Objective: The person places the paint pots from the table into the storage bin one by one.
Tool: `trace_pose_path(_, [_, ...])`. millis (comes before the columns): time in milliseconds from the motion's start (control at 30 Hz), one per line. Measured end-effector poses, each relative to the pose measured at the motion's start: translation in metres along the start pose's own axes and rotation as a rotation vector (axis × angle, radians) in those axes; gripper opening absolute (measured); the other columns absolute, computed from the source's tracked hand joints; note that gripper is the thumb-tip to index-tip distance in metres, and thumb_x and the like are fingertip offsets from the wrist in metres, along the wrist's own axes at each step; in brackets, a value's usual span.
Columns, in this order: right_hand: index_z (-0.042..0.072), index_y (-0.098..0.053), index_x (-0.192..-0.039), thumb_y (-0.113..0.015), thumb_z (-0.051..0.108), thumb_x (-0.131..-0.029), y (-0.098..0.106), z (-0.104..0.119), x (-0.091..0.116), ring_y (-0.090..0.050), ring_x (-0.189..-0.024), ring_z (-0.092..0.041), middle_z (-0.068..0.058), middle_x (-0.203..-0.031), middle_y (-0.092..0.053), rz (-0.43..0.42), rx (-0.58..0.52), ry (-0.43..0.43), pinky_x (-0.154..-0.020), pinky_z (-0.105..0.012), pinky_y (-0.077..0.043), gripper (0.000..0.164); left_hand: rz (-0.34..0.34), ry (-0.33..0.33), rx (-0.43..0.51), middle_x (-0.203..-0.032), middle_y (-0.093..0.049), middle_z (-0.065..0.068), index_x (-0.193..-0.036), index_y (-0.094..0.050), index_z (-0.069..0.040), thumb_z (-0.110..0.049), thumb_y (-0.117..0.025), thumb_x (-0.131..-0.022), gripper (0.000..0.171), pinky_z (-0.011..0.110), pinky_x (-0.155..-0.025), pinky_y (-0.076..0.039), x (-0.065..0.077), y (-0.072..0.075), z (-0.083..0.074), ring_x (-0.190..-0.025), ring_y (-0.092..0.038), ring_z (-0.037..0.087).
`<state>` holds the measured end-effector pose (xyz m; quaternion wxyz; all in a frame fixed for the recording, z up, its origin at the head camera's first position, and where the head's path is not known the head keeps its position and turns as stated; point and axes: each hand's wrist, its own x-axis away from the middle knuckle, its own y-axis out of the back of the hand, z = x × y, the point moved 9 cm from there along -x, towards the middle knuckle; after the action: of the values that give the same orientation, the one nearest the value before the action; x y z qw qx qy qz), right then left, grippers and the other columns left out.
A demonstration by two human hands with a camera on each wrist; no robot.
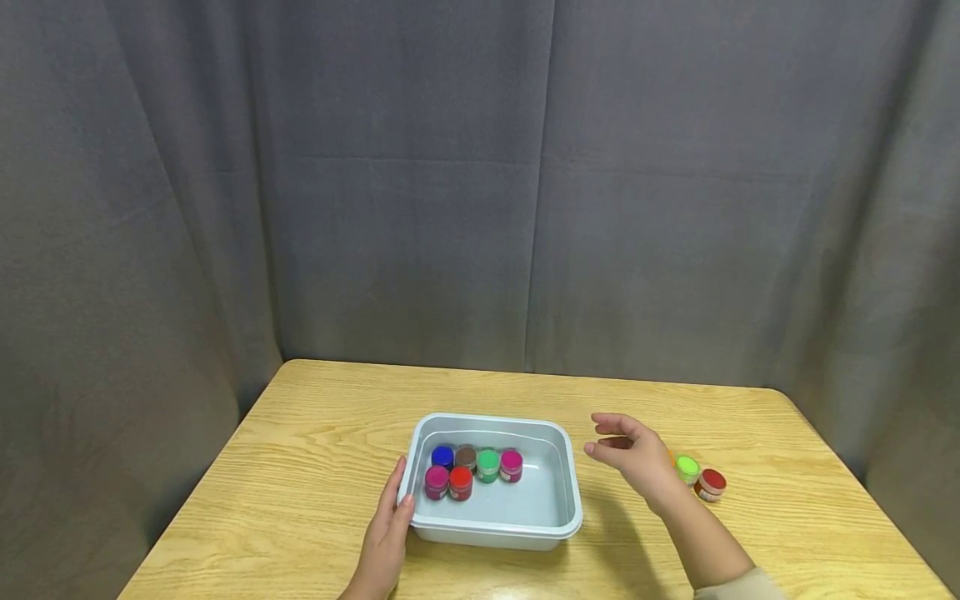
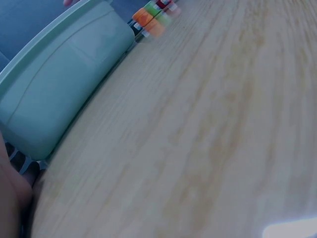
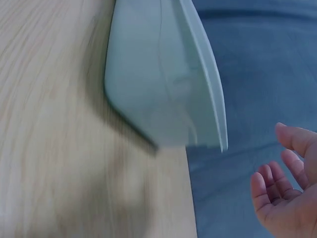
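While a beige sleeve (image 1: 738,586) shows low on the right, the left hand (image 1: 384,533) reaches up from the bottom edge to the near left corner of a pale tub (image 1: 540,496). Its thumb and forefinger stand apart in a V, the thumb at the rim by the corner, the forefinger stretched along the outer side wall; how its other fingers lie, I cannot tell.

From the sleeve the right forearm slants up and inward to the right hand (image 1: 633,458), raised above the table (image 1: 315,433) just beside the tub's right side and not touching it. Its fingers bend loosely, thumb apart from them, with nothing in the grasp.

Inside the tub, toward its left, six small paint pots gather: a purple pot (image 1: 437,482) and a red pot (image 1: 461,482) nearer, then a blue pot (image 1: 442,457), a brown pot (image 1: 466,457), a green pot (image 1: 487,465) and a magenta pot (image 1: 512,465) in a row behind.

Right of the right hand, on the wood, sit a dark red pot (image 1: 710,484), then a lime pot (image 1: 687,468), then an orange pot (image 1: 672,457) mostly hidden by the hand. Beyond the table's far edge hangs a grey curtain (image 1: 397,250).
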<state>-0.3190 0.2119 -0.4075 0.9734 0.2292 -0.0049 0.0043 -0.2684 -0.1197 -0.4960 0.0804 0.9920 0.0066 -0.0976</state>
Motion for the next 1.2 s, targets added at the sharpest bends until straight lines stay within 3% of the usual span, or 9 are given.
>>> trace_pose_path(333, [0.005,-0.047,-0.141,-0.068,0.03,-0.093,0.036,-0.033,0.013,-0.054,-0.113,-0.022,-0.017,-0.136,-0.049,-0.004,0.05,-0.044,-0.089,-0.029,-0.053,0.059,0.003,0.007,-0.016,-0.165,-0.017,0.011,-0.157,-0.018,-0.01,-0.028,-0.032,-0.108,0.054,0.012,-0.11,-0.02,-0.001,0.001,0.0,-0.15,-0.016,0.032])
trace_pose_path(767, [0.002,-0.04,-0.145,-0.065,0.037,-0.094,0.077,-0.07,0.024,-0.055,-0.109,-0.011,-0.022,-0.142,-0.044,-0.074,0.096,-0.121,-0.092,-0.032,-0.055,0.067,-0.004,0.031,0.001,-0.164,-0.018,0.01,-0.157,-0.019,-0.013,-0.029,-0.034,-0.108,0.054,0.004,-0.106,-0.017,-0.001,0.001,0.004,-0.149,-0.015,0.03])
trace_pose_path(1033, [0.0,-0.035,-0.147,-0.063,0.036,-0.096,0.098,-0.087,0.029,-0.05,-0.097,0.003,-0.025,-0.145,-0.04,-0.109,0.087,-0.176,-0.083,-0.02,-0.055,0.069,0.005,0.026,-0.008,-0.165,-0.017,0.01,-0.158,-0.017,-0.012,-0.03,-0.032,-0.108,0.055,0.006,-0.106,-0.017,-0.001,0.0,0.002,-0.151,-0.014,0.033])
trace_pose_path(1200, [0.001,-0.036,-0.148,-0.063,0.043,-0.094,0.113,-0.103,0.029,-0.044,-0.096,0.009,-0.023,-0.147,-0.041,-0.145,0.138,-0.226,-0.084,-0.02,-0.049,0.074,0.007,0.019,0.001,-0.165,-0.016,0.011,-0.157,-0.017,-0.011,-0.03,-0.032,-0.108,0.055,0.005,-0.106,-0.017,-0.001,0.0,0.002,-0.151,-0.014,0.033])
